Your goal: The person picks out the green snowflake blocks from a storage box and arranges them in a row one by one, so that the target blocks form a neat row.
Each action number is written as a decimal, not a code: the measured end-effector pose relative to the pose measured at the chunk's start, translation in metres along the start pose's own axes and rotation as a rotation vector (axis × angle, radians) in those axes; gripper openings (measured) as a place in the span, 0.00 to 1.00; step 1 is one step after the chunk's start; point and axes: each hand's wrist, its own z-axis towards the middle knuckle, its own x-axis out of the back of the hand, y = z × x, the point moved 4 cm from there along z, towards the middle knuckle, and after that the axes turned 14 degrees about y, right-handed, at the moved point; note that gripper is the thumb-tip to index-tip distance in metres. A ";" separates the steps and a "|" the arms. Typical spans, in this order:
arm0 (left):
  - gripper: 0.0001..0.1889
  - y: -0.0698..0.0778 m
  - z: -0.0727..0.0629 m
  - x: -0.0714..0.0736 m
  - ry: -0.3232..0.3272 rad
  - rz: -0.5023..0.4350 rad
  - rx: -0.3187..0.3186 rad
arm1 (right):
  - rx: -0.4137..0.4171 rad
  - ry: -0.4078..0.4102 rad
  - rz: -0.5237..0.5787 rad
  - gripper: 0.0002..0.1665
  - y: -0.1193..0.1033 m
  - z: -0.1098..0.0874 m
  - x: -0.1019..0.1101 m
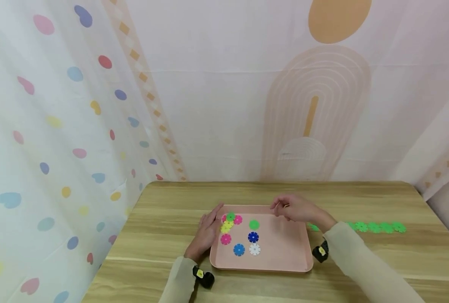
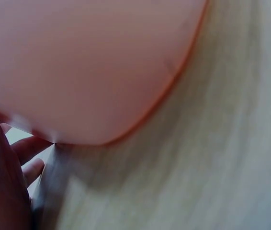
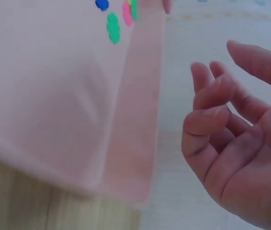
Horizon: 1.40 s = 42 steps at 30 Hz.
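A shallow pink tray [image 1: 281, 256] lies on the table with flower-shaped plastic discs in it. Pink, yellow and green discs overlap in its upper left part, near a single pink disc [image 1: 226, 239]. Toward the middle are a green disc [image 1: 254, 224], a dark blue disc [image 1: 253, 237], a light blue disc [image 1: 239, 250] and a white disc [image 1: 255, 249]. My left hand [image 1: 206, 231] rests along the tray's left rim, fingers extended. Over the far right corner hovers my right hand [image 1: 296, 208]; in the right wrist view its fingers are loosely bent, thumb apart, holding nothing.
A row of green discs [image 1: 374, 227] lies right of the tray, partly hidden by my right forearm. The wooden table [image 1: 164, 235] meets a patterned curtain [image 1: 217, 105] at the back and left.
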 end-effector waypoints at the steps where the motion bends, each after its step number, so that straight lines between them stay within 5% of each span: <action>1: 0.26 0.000 0.000 0.000 0.001 0.000 -0.001 | -0.007 -0.015 0.005 0.12 -0.001 0.002 -0.006; 12: 0.26 0.001 0.000 -0.001 0.017 -0.005 -0.039 | -0.041 -0.092 -0.016 0.07 0.004 0.022 -0.052; 18: 0.26 0.003 -0.001 -0.002 0.017 -0.004 -0.027 | -0.065 -0.105 -0.024 0.14 0.008 0.025 -0.061; 26: 0.26 0.003 -0.004 -0.002 0.009 0.007 -0.016 | -0.087 -0.048 -0.131 0.17 0.016 0.026 -0.072; 42: 0.26 0.003 -0.004 -0.002 0.012 0.008 -0.003 | -0.039 0.027 -0.075 0.09 0.032 0.027 -0.077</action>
